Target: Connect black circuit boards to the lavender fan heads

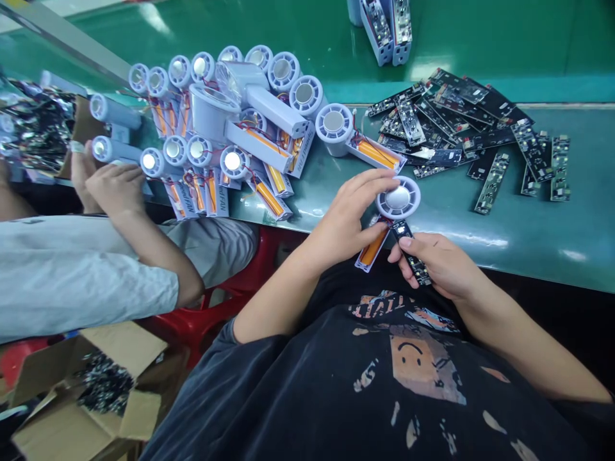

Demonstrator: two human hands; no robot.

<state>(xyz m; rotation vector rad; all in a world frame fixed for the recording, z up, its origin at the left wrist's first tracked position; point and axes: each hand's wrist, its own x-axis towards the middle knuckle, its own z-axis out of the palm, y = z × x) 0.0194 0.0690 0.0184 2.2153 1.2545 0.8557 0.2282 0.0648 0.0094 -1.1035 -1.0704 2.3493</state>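
My left hand is closed around a lilac handheld fan at the table's front edge. Its round head with a silver disc faces up, and the handle part with an orange battery hangs below my fingers. Between thumb and fingers of my right hand is a black circuit board, tilted, its upper end close against the fan head. Whether the board touches the fan's wires I cannot tell. Another fan with an open handle lies just beyond my left hand.
A pile of circuit boards lies at the right. Many fan bodies crowd the table's left, beside a co-worker's hands. Two board-fitted handles stand at the back. An opened carton sits lower left, near a red stool.
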